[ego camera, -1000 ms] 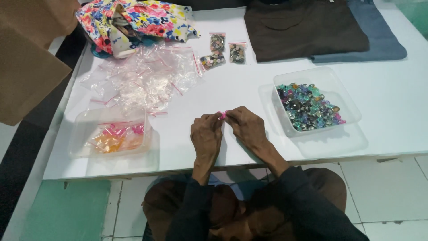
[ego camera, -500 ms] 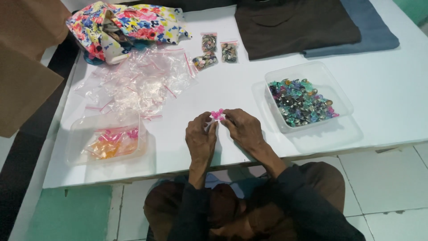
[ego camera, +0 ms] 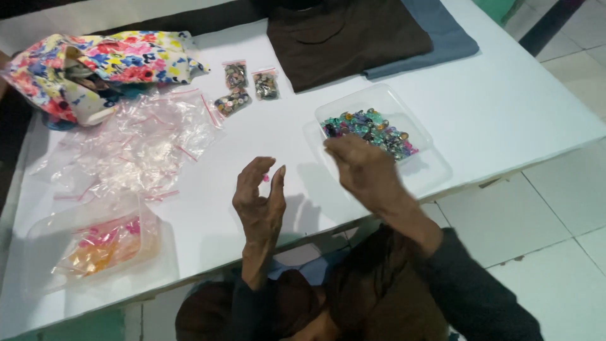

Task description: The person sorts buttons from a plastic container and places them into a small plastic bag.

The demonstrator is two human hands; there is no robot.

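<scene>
On the white table (ego camera: 505, 113) | my left hand (ego camera: 260, 203) pinches a small pink piece (ego camera: 266, 178) | my right hand (ego camera: 360, 169), loosely curled, reaches over the bead tray (ego camera: 404, 120) | three filled bags (ego camera: 246, 85) far, empty bags (ego camera: 139, 142) left.

Tub of beads (ego camera: 372, 126) right — bag pile (ego camera: 136, 145) left — on table (ego camera: 505, 101).

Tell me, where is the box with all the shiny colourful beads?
In the head view, the clear box of beads sits on the white table, on the person's right, just beyond the right hand and in front of the brown shirt.
</scene>
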